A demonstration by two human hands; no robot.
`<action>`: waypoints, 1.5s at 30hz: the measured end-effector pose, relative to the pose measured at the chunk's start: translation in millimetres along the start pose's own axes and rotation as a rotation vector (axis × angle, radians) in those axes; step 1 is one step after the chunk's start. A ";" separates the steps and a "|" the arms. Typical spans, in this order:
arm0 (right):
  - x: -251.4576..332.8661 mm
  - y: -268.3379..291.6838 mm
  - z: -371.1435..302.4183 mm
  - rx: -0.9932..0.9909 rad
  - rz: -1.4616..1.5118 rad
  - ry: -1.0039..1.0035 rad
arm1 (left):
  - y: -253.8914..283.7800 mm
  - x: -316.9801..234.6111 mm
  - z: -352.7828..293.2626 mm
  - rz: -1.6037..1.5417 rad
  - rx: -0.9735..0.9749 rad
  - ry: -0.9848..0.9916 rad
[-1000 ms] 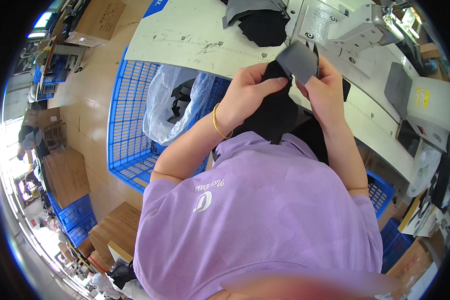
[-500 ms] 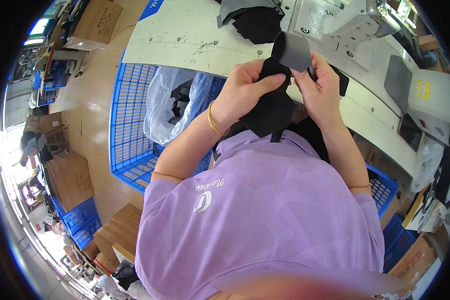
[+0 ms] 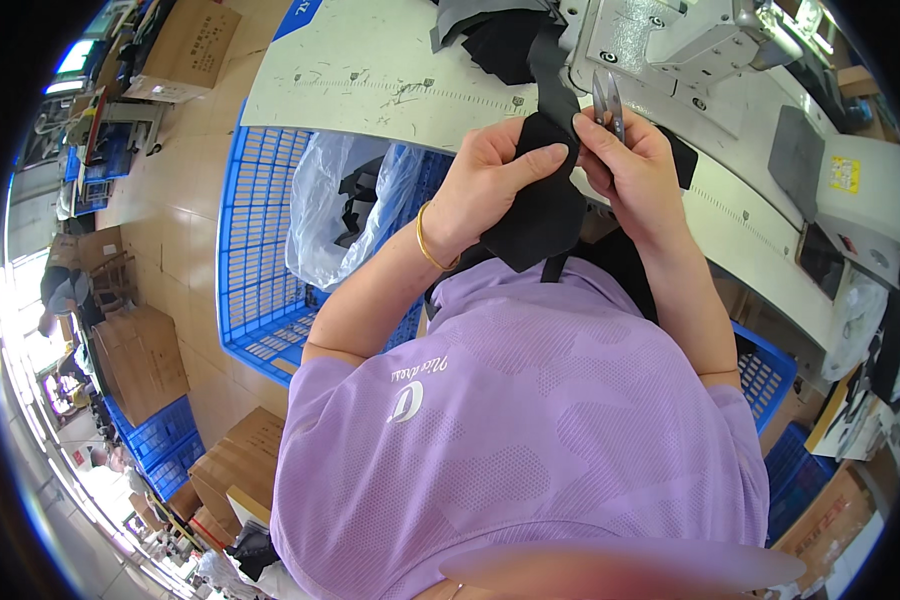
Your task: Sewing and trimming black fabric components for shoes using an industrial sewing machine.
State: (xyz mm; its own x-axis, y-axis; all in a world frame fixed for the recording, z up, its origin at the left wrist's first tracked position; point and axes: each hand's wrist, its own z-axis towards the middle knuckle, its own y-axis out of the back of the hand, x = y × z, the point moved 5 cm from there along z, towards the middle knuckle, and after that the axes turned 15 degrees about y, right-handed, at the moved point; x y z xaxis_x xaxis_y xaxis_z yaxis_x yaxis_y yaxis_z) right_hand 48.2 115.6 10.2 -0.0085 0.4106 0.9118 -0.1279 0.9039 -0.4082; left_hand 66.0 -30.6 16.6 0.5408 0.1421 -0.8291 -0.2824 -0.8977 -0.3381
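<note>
My left hand (image 3: 498, 182) is closed on a black fabric piece (image 3: 536, 226), thumb lying on top of the cloth. The fabric hangs over the table's front edge, above my lap, and a dark strip of it runs up toward the machine. Close beside it, my right hand (image 3: 634, 172) grips a pair of thread snips (image 3: 610, 102), whose metal blades point up and away from me. The right thumb and fingertip meet at the fabric's edge; whether they pinch it I cannot tell.
A sewing machine (image 3: 715, 45) stands on the white table (image 3: 390, 98) at far right. Dark fabric pieces (image 3: 500, 45) lie at the table's back. Left of me, a blue basket (image 3: 260, 245) holds a clear plastic bag (image 3: 315, 225). Cardboard boxes (image 3: 140, 362) stand further left.
The grey flap that curled over the top of the fabric now hangs away as a dark strip. In my right hand the snips have come up into view, blades upward. My left hand barely moved.
</note>
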 end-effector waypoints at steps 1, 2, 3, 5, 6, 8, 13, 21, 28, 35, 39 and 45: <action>-0.2 -0.4 -0.4 0.000 -0.001 0.000 | 0.0 -0.1 0.0 0.001 -0.003 -0.006; -0.9 -0.8 -0.8 0.001 0.009 -0.008 | -0.9 -0.4 -0.3 0.000 -0.003 -0.006; -1.8 -0.7 -0.9 0.000 0.021 -0.016 | -1.4 -1.5 -0.4 -0.007 -0.019 -0.010; -1.6 1.3 0.5 0.016 0.027 -0.003 | -0.5 -1.6 0.6 -0.014 -0.035 -0.013; -1.5 0.6 1.0 0.034 0.031 0.009 | 1.3 0.2 1.2 0.004 -0.030 -0.007; 0.1 -3.0 1.3 0.028 0.016 0.010 | 3.6 0.4 0.5 0.021 -0.026 -0.001; 4.0 -1.4 0.7 0.030 -0.080 0.037 | 5.2 0.1 1.9 -0.008 -0.032 -0.013; 25.9 -1.5 -4.1 0.191 -0.235 0.428 | 15.7 -6.4 2.9 0.019 -0.071 -0.181; 15.1 1.7 -3.3 0.032 -0.248 0.230 | 13.2 -7.7 4.6 0.062 -0.084 -0.248; 20.9 -8.1 0.6 0.103 -0.438 0.349 | 14.5 -6.2 8.4 0.219 -0.110 -0.292; 42.7 -15.6 -4.5 0.136 -0.812 0.703 | 23.1 -6.8 12.1 0.083 -0.101 -0.261; 45.8 -28.0 -15.6 0.335 -1.073 1.063 | 20.3 -20.0 5.8 0.090 -0.033 -0.162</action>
State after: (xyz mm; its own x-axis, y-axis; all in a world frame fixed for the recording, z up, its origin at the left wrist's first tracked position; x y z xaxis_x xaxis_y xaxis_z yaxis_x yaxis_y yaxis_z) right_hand 66.8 110.9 62.7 0.8964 -0.3663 0.2496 0.1773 0.8123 0.5556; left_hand 44.9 -49.2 23.8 0.3791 0.1231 -0.9171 -0.2962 -0.9228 -0.2463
